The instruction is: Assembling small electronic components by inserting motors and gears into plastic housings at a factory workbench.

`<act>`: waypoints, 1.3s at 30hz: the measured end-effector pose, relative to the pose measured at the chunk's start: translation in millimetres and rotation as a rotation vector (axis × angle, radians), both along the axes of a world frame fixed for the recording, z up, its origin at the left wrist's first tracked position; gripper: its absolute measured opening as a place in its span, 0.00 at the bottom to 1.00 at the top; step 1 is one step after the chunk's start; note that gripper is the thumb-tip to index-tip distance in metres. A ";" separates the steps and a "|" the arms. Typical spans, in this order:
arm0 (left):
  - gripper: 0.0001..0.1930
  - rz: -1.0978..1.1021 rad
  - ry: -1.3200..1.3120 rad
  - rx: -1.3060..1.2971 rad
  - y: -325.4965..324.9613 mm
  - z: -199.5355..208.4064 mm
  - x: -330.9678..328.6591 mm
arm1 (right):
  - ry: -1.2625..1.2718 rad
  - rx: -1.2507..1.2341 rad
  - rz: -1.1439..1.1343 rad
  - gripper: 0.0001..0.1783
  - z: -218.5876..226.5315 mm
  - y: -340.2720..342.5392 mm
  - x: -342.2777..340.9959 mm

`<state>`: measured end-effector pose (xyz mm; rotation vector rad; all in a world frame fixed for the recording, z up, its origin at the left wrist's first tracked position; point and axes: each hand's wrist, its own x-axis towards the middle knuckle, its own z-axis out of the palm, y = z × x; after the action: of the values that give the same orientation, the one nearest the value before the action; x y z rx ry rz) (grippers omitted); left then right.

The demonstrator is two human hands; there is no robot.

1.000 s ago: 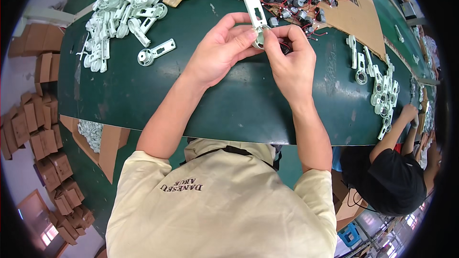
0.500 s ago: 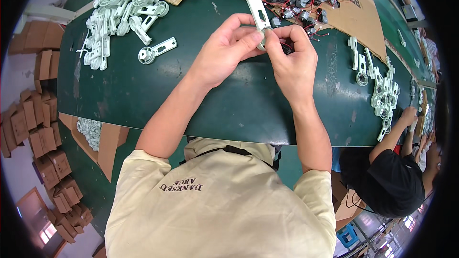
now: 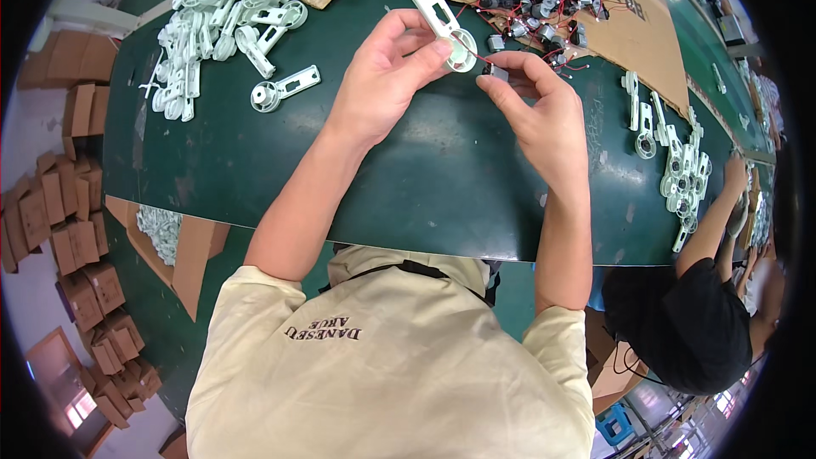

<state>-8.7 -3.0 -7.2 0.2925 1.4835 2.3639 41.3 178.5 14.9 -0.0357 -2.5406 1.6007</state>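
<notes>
My left hand (image 3: pixel 393 68) is closed on a pale green plastic housing (image 3: pixel 437 15), a long slotted handle with a round ring at its lower end. In my right hand (image 3: pixel 544 115), thumb and fingers pinch a small grey motor (image 3: pixel 495 74). Its thin red wire (image 3: pixel 476 53) runs to the left, up to the ring of the housing. Motor and housing are apart, with a short gap between my hands. Both hands are raised over the green table (image 3: pixel 408 178).
A pile of pale green housings (image 3: pixel 225 13) covers the far left. Small motors with red wires (image 3: pixel 540 0) lie on cardboard (image 3: pixel 642 30) at the back. One housing (image 3: pixel 285 89) lies alone at left. More housings with dark centres (image 3: pixel 682 174) are at right, near another person (image 3: pixel 688 323).
My right hand has moved right, away from the housing, with the motor pinched in it. My left hand has shifted slightly left and tilted the housing, baring its ring.
</notes>
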 end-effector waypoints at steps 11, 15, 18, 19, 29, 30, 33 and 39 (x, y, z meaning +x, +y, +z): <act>0.21 -0.033 -0.056 -0.081 3.2 2.5 1.4 | -0.167 -0.310 0.181 0.13 11.3 3.5 0.5; 0.20 -0.057 -0.031 -0.095 2.5 0.9 0.8 | -0.158 -0.470 0.256 0.14 7.1 6.0 0.7; 0.20 -0.041 -0.022 -0.104 2.1 1.0 1.8 | -0.116 -0.163 0.057 0.14 6.7 1.8 0.3; 0.20 -0.030 -0.021 -0.088 2.2 0.1 1.2 | -0.115 -0.160 0.056 0.14 4.3 2.7 -0.3; 0.18 -0.010 0.081 -0.182 5.2 0.3 5.9 | -0.047 -0.073 -0.002 0.14 1.1 2.7 -1.2; 0.18 -0.013 0.080 -0.181 5.7 -0.3 5.9 | -0.052 -0.087 -0.001 0.13 1.1 3.0 -0.9; 0.16 -0.057 0.097 -0.197 5.8 -1.9 6.3 | -0.038 -0.165 0.006 0.14 -1.1 3.0 -0.5; 0.15 -0.067 0.092 -0.170 8.5 -6.3 8.1 | -0.098 -0.209 0.018 0.15 -2.1 0.8 -0.3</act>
<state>-0.6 5.5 -13.5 0.4056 1.6772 2.1828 41.0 179.4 12.7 -0.1165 -2.4374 1.9099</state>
